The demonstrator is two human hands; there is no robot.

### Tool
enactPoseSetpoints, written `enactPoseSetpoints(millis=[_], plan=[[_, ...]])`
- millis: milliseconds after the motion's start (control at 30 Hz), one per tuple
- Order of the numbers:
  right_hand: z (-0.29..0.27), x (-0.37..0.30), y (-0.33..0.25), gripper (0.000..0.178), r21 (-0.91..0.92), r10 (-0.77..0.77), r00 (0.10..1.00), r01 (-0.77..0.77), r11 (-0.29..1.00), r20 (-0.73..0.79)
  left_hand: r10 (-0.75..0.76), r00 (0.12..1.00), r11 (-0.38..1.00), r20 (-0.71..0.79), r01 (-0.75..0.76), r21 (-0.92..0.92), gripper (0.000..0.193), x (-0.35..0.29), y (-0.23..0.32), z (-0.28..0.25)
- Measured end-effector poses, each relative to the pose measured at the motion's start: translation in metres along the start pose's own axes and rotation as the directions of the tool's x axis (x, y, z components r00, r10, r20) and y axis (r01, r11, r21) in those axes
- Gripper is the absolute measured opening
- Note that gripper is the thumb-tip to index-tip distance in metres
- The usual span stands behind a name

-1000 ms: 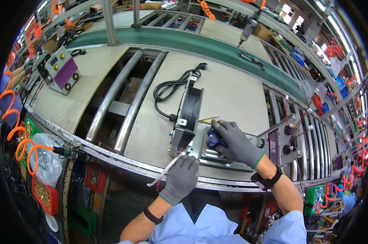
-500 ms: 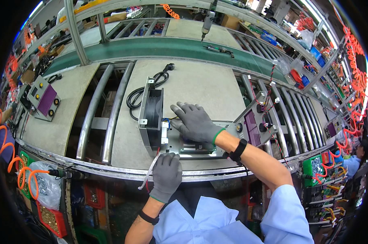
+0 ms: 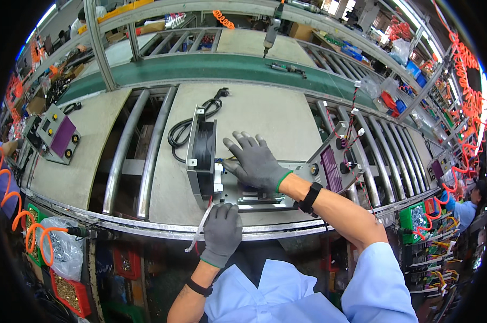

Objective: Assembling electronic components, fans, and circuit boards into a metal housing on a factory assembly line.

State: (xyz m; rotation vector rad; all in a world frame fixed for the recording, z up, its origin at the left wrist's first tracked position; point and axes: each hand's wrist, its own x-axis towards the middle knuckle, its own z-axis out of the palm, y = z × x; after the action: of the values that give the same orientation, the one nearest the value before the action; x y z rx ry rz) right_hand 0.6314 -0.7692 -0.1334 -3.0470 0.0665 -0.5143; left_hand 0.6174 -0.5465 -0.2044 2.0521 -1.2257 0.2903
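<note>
My right hand (image 3: 254, 164), in a grey glove, reaches over an open metal chassis (image 3: 283, 167) with its fingers spread, above the circuit board (image 3: 257, 192). Its fingertips are near a black fan (image 3: 205, 148) on the upright metal panel at the left. My left hand (image 3: 223, 231), gloved too, is closed at the chassis's near left corner. A white sleeved cable (image 3: 198, 231) and a red wire hang beside it; what its fingers hold, if anything, is hidden. At the chassis's right end stands a purple panel (image 3: 331, 167) with wires.
A coiled black power cord (image 3: 180, 129) lies behind the fan on the pale board (image 3: 270, 113). Metal rollers (image 3: 156, 151) flank the board. A finished-looking purple-fronted unit (image 3: 60, 132) sits on the left board. A screwdriver (image 3: 271, 37) hangs above the green belt (image 3: 200, 67). Parts bins (image 3: 71, 290) are below left.
The view has shifted slightly. My right hand has moved very slightly left over the chassis; my left hand stays closed at the near corner.
</note>
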Motion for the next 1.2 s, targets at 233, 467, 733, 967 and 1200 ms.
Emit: enactPoseSetpoints(millis=[233, 467, 733, 967, 1200], plan=[[-0.032, 0.047, 0.012, 0.065, 0.373, 0.349, 0.937, -0.321, 0.871, -0.009, 0.024, 0.998, 1.000, -0.065, -0.025, -0.016, 0.024, 0.001, -0.005, 0.008], [-0.092, 0.136, 0.051, 0.066, 0.630, 0.470, 0.881, -0.397, 0.668, 0.056, -0.021, 1.000, 0.996, -0.004, 0.021, 0.090, 0.012, 0.004, 0.004, 0.010], [-0.056, 0.237, 0.189, 0.063, 0.222, 0.610, 0.770, -0.638, 0.737, 0.186, 0.056, 0.990, 0.998, 0.133, -0.059, 0.021, 0.027, -0.017, -0.003, 0.020], [-0.058, 0.303, 0.331, 0.070, 0.502, 0.833, 0.547, -0.701, 0.507, -0.077, -0.060, 0.923, 0.994, 0.380, 0.088, -0.058, 0.035, -0.040, -0.004, 0.038], [-0.016, 0.338, 0.366, 0.044, 0.604, 0.758, 0.520, -0.475, 0.640, -0.394, -0.041, 0.984, 0.998, 0.176, 0.050, -0.046, 0.037, -0.025, -0.001, 0.021]])
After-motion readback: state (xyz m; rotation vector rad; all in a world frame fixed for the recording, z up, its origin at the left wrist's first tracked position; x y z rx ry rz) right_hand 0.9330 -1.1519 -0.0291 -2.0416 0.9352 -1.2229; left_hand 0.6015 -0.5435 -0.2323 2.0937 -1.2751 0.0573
